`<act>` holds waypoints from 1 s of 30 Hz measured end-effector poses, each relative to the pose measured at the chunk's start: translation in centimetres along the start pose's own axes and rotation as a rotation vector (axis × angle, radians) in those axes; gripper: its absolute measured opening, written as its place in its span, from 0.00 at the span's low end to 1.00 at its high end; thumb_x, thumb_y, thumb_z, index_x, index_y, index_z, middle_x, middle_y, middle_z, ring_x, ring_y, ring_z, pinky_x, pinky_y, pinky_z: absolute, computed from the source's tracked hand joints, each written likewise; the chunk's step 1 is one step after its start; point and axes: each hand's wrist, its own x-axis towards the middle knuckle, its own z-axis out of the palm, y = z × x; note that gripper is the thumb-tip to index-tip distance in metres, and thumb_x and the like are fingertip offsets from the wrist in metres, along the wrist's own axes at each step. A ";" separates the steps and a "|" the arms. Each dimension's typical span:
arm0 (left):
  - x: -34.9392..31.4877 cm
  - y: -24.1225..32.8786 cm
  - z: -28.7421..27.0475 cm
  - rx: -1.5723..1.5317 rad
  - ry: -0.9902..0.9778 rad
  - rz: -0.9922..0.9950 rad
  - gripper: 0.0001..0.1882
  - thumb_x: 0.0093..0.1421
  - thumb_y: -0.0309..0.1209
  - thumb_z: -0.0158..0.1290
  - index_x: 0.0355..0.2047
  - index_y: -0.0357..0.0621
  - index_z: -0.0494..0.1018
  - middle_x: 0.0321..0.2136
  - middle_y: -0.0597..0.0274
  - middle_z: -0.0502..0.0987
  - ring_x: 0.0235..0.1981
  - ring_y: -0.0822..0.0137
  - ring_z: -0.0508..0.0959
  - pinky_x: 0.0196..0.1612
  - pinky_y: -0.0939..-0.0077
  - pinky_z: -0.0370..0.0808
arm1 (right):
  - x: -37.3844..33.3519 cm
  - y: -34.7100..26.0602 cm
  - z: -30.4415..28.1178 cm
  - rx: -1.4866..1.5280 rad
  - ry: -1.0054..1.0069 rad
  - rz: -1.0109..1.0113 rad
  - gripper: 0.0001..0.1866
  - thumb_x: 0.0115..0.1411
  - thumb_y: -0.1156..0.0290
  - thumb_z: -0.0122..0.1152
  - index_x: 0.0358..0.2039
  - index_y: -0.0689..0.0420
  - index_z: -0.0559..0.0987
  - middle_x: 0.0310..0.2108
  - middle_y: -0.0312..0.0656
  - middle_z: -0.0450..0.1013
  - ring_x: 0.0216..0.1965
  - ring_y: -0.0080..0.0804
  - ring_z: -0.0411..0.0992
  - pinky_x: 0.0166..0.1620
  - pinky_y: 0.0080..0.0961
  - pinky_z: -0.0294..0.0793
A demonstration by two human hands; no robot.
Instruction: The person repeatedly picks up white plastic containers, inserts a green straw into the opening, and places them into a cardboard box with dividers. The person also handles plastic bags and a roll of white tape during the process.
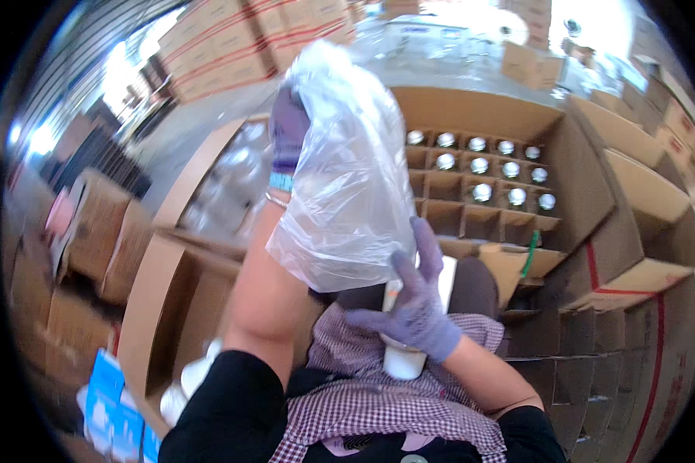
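My left hand (289, 127), in a purple glove, is raised and closed on the upper side of a clear plastic bag (351, 185); the bag hides some of its fingers. The bag hangs down in loose folds. By its lower right edge is my right hand (423, 312), also gloved, with thumb and fingers spread; one fingertip meets or nearly meets the film. Under the right hand a white object with a rounded end (404, 363) lies on my lap over a checked apron (363, 417). The hand covers its middle, so its kind is unclear.
Ahead right stands a cardboard box (479, 104) with dividers and several silver-capped bottles (480, 193). Another box holding clear plastic (232, 177) is at left. Below it, a carton (150, 309) holds white rounded items (174, 403). More cartons (656, 255) line the right.
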 end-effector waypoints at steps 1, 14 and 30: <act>1.5 -1.2 0.1 -0.065 0.057 -0.030 0.46 0.67 0.66 0.36 0.66 0.34 0.61 0.60 0.47 0.71 0.61 0.55 0.71 0.66 0.59 0.65 | 0.3 1.0 0.6 -0.060 0.096 -0.042 0.53 0.46 0.56 0.78 0.68 0.55 0.58 0.68 0.61 0.50 0.67 0.64 0.54 0.66 0.56 0.57; -2.0 -14.2 -2.6 0.189 -0.108 -0.209 0.33 0.68 0.45 0.54 0.65 0.34 0.64 0.60 0.52 0.71 0.60 0.62 0.71 0.63 0.64 0.68 | 4.6 12.9 -3.0 0.248 -0.118 0.541 0.09 0.55 0.74 0.64 0.37 0.58 0.78 0.30 0.41 0.76 0.34 0.30 0.76 0.41 0.28 0.75; -20.2 -13.5 -5.8 0.739 -0.127 0.075 0.22 0.57 0.43 0.64 0.38 0.40 0.66 0.30 0.60 0.71 0.32 0.65 0.73 0.36 0.70 0.72 | -10.0 6.0 -9.7 0.066 -0.573 0.286 0.08 0.49 0.72 0.61 0.31 0.57 0.76 0.33 0.47 0.73 0.40 0.48 0.73 0.47 0.41 0.72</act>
